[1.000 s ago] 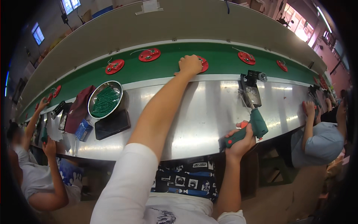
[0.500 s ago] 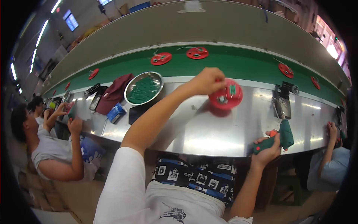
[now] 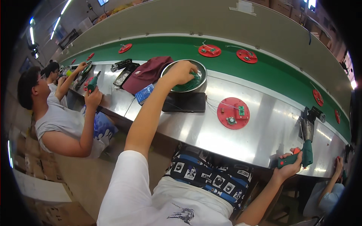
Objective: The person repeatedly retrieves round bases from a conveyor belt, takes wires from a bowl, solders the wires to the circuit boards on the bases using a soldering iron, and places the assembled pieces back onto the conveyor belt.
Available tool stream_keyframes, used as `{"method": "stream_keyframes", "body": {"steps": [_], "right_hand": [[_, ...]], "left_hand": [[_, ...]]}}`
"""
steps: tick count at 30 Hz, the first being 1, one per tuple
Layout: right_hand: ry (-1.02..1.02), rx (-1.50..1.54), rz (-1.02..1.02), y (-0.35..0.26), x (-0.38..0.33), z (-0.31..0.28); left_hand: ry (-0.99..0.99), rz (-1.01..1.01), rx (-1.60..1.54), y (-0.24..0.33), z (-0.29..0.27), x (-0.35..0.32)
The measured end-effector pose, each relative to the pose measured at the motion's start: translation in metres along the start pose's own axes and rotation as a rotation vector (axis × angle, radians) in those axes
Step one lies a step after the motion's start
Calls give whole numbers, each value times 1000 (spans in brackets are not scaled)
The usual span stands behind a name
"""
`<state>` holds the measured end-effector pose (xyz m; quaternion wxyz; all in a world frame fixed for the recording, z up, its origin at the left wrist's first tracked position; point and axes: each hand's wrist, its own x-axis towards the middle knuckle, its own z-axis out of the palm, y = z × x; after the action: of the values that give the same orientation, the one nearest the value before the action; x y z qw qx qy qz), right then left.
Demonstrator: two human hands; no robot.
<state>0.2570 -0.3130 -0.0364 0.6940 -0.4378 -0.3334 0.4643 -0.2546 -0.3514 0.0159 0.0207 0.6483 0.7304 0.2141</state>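
The red disc [image 3: 228,107] is laid on the bench [image 3: 192,126] between the left hand [image 3: 182,73], its grip in the steel bowl [image 3: 206,77] indiscernible, and the right hand [image 3: 294,166], clasped around a pistol-grip tool [image 3: 307,153].

Red disc [image 3: 233,113] flat on steel bench [image 3: 271,126]; green block at upper right, round pale component toward lower edge, thin wires trailing left; round metal bowl [image 3: 206,77] upright, thin green strips [image 3: 191,85] heaped inside, partly hidden by left hand [image 3: 183,72]; green power screwdriver [image 3: 307,153], orange trigger, gripped in right hand [image 3: 291,169], shaft pointing away.
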Motion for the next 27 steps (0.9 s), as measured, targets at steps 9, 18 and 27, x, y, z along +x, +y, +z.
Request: {"method": "stream_keyframes", "body": {"steps": [9, 18, 27], "right_hand": [[92, -56, 32, -5, -1, 24], [41, -67, 12, 1, 0, 4], [-93, -98, -57, -2, -3, 5]], "left_hand": [[279, 54, -17, -22, 21, -3], [651, 21, -503, -7, 1, -16], [587, -46, -667, 14, 4, -8]]}}
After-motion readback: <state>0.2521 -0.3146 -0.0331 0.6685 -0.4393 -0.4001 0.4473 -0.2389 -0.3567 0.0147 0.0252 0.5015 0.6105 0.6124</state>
